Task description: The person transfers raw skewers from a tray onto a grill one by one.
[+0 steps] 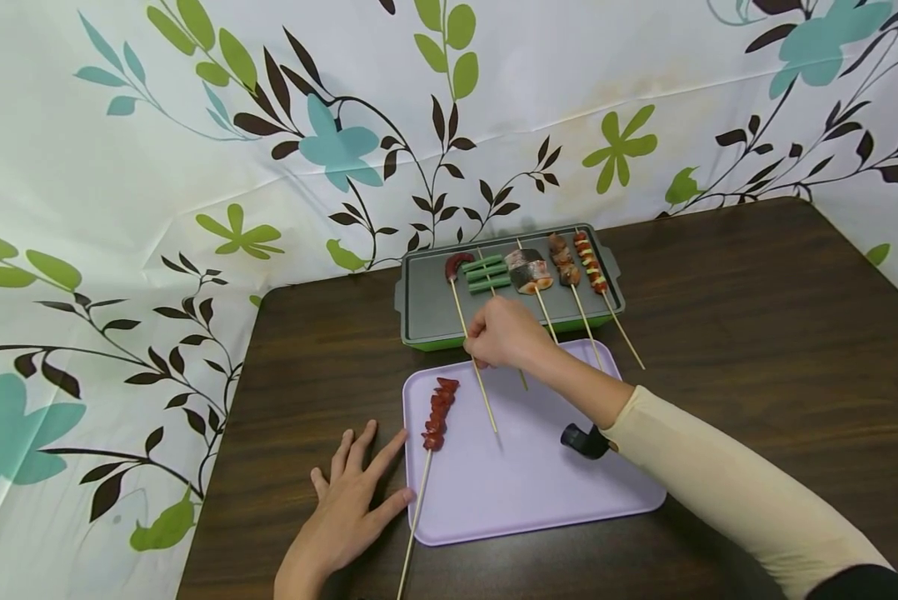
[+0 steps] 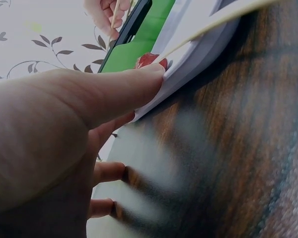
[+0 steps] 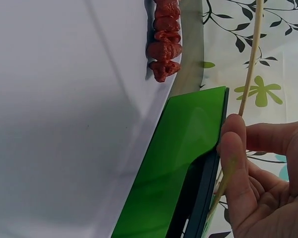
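Note:
My right hand (image 1: 505,333) pinches the wooden stick of a skewer (image 3: 252,59) between thumb and fingertips, above the front edge of the grill. That skewer's dark red curved piece (image 1: 458,265) lies over the grill plate (image 1: 426,300), left of a skewer of green sticks (image 1: 486,283). Fingers spread, my left hand (image 1: 344,504) lies at the left edge of the lilac tray (image 1: 524,492), thumb at its rim. Beside it, a skewer of red meat chunks (image 1: 439,412) lies along the tray's left side, its stick reaching past the near edge.
Farther right on the grill lie a fish-slice skewer (image 1: 528,269), a brown meat skewer (image 1: 564,260) and a red-and-yellow skewer (image 1: 590,260), sticks overhanging the front. A dark wooden table (image 1: 756,333) carries everything. Behind hangs a leaf-patterned cloth (image 1: 509,75). A black wrist camera (image 1: 586,442) sits under the right forearm.

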Action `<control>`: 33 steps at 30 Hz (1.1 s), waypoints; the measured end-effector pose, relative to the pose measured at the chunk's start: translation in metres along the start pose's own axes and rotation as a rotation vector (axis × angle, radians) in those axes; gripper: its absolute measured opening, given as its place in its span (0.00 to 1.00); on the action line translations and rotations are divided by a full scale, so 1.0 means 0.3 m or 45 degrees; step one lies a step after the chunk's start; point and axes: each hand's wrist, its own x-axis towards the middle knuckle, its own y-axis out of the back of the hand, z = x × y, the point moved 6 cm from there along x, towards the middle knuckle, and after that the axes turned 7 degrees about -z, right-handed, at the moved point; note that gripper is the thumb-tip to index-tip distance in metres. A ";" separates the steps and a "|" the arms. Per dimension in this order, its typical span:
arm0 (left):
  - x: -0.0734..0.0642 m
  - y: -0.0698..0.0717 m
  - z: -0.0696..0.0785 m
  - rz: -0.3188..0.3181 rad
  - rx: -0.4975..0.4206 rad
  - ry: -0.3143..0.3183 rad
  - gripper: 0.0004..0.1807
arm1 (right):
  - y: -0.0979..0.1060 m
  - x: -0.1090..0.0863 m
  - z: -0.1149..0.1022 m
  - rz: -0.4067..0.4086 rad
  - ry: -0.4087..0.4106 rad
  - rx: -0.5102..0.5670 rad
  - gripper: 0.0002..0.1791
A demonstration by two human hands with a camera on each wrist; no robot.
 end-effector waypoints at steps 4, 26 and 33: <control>-0.001 0.001 0.002 0.008 0.000 -0.008 0.39 | -0.004 0.000 0.004 0.008 -0.013 0.009 0.10; -0.004 0.002 0.003 0.005 -0.014 -0.012 0.38 | -0.007 -0.019 -0.003 0.057 0.058 -0.070 0.15; -0.001 0.006 0.002 0.019 -0.001 -0.023 0.38 | -0.016 -0.054 -0.013 0.052 0.098 -0.071 0.15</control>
